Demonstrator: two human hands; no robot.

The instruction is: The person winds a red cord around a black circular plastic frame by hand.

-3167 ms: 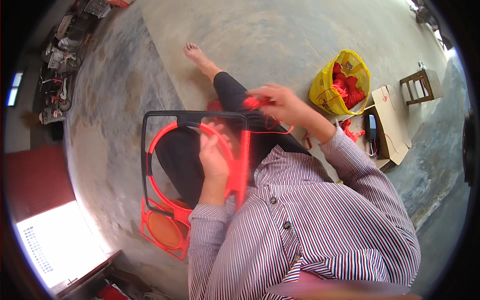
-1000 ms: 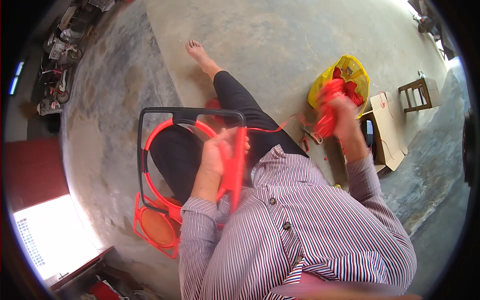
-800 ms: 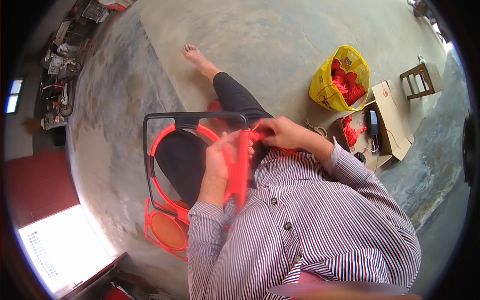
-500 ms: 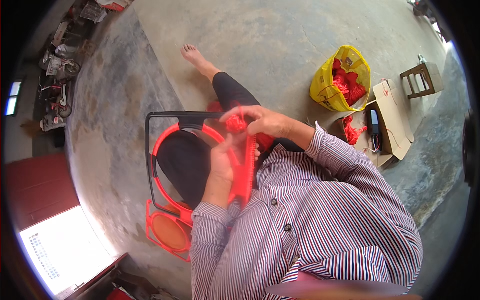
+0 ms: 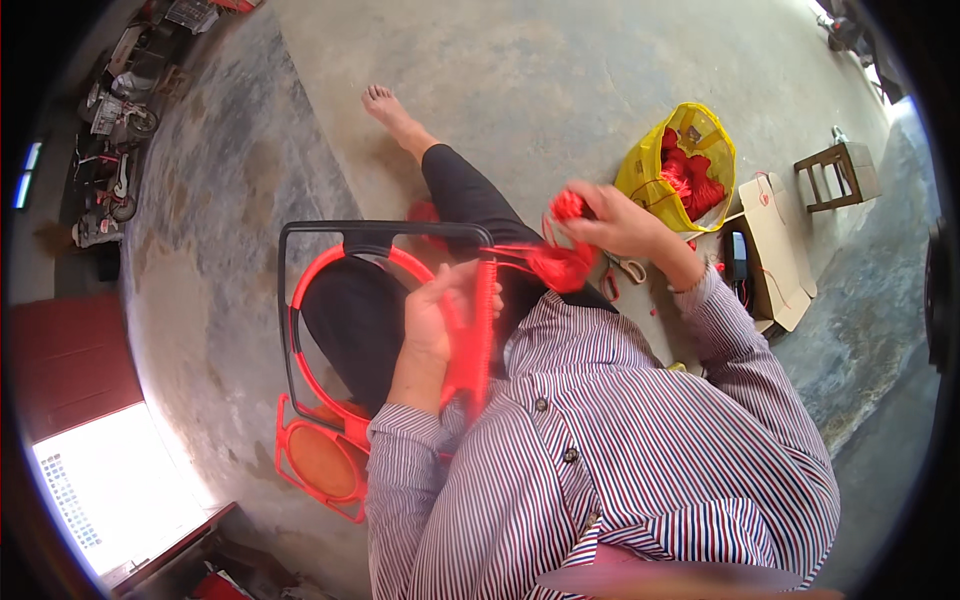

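Observation:
Across my lap lies a red and black frame (image 5: 375, 229) with a red ring and a straight ridged red bar. My left hand (image 5: 428, 318) is closed round the red part beside that bar, some fingertips showing on its far side. My right hand (image 5: 625, 228) is raised right of the frame, fingers closed on a small bundle of red cord (image 5: 570, 206). Taut red strands run from near the frame's top corner toward the right hand. A looser clump of red cord (image 5: 562, 268) hangs below that hand, blurred by motion.
Scissors (image 5: 630, 270) lie on the floor below my right wrist. Beyond stands a yellow bag (image 5: 640, 165) of red cord, beside an open cardboard box (image 5: 785, 265) with a black device (image 5: 738, 255). A wooden stool (image 5: 855, 172) stands far right. An orange disc in a red frame (image 5: 325, 460) sits lower left.
My right hand has moved away from the frame, up and to the right, carrying the red cord and drawing strands out. The left hand keeps its grip; the scissors now show.

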